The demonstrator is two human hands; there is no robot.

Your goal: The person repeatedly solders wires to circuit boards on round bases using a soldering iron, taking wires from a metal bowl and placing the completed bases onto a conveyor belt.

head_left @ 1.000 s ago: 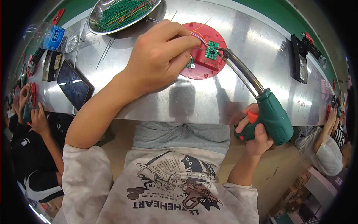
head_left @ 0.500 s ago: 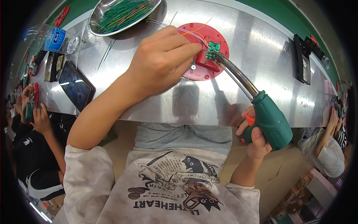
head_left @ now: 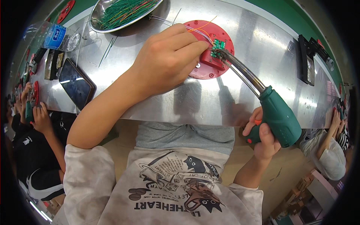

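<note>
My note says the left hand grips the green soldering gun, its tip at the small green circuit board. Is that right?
Wrong hand: the head view shows the right hand gripping the green soldering gun, its tip at the small green circuit board.

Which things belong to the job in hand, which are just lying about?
Job:
dark green soldering gun, in the right hand
small green circuit board, between the gun and the left hand
round red plastic disc, beneath the board

Apparently lying about:
dark rectangular phone
clear plastic bottle, blue label
shiny metal bowl of mostly green wires, untouched; possibly stock
</note>
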